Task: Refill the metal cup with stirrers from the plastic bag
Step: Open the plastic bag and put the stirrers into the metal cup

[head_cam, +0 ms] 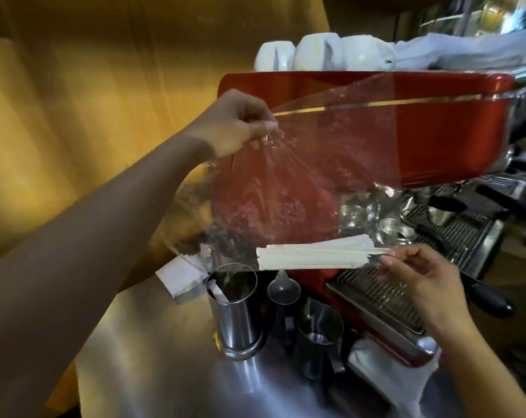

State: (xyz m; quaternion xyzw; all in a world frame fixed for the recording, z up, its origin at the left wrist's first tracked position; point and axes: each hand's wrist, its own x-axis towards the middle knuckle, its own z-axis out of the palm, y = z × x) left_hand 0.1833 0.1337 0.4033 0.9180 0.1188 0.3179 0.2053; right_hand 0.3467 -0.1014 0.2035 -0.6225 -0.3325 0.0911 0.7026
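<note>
A clear plastic bag point(304, 176) hangs in the air in front of the red espresso machine. My left hand point(234, 125) pinches its upper left corner. A bundle of pale stirrers point(316, 254) lies flat along the bag's bottom edge. My right hand point(418, 276) pinches the bag's lower right corner, right at the stirrers' end. The tall metal cup point(237, 312) stands upright on the steel counter just below the bundle's left end, with a single stirrer leaning inside it.
The red espresso machine point(436, 131) fills the right, with white cups point(316, 51) stacked on top and a drip grate point(385, 297) below. Two metal pitchers point(319, 336) and a clear scoop point(282, 288) stand beside the cup. A white cloth point(388, 372) lies at right, and a yellow wall stands at left.
</note>
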